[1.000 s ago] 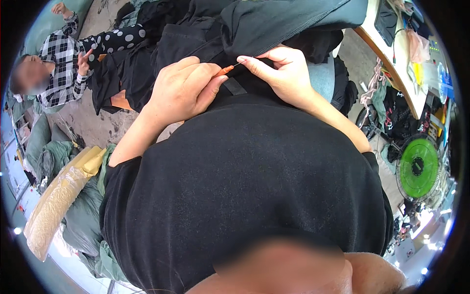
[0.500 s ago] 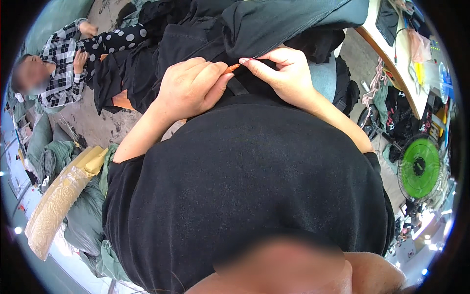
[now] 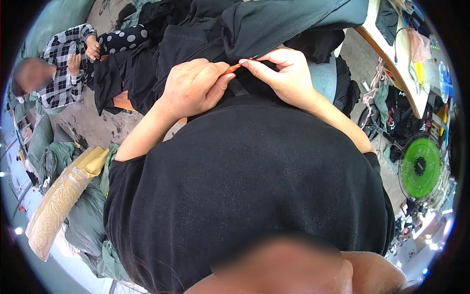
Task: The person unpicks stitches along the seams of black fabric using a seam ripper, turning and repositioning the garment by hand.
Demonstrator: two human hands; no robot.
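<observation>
My left hand (image 3: 195, 84) is closed round a small seam ripper (image 3: 233, 68) with an orange handle, its thin tip directed at my right hand. The fingers of my right hand (image 3: 284, 73) pinch the stitched edge of a dark garment (image 3: 289, 22), and the tool's tip meets the cloth at my thumb. A tiny red spot shows by that tip. The garment spreads away from me over more black cloth (image 3: 191, 41). My fingers hide the exact spot where tip and seam touch.
At the far left sits a person (image 3: 63, 63) in a checked shirt. A plastic-wrapped roll (image 3: 63, 201) leans on green-grey bundles (image 3: 88, 215) at my left. A white table (image 3: 416, 93) curves along the right, with a green fan (image 3: 419, 166) nearer me.
My hands hold nearly the same pose, the orange tool barely shifting. The person at the left has lowered a raised hand toward their lap.
</observation>
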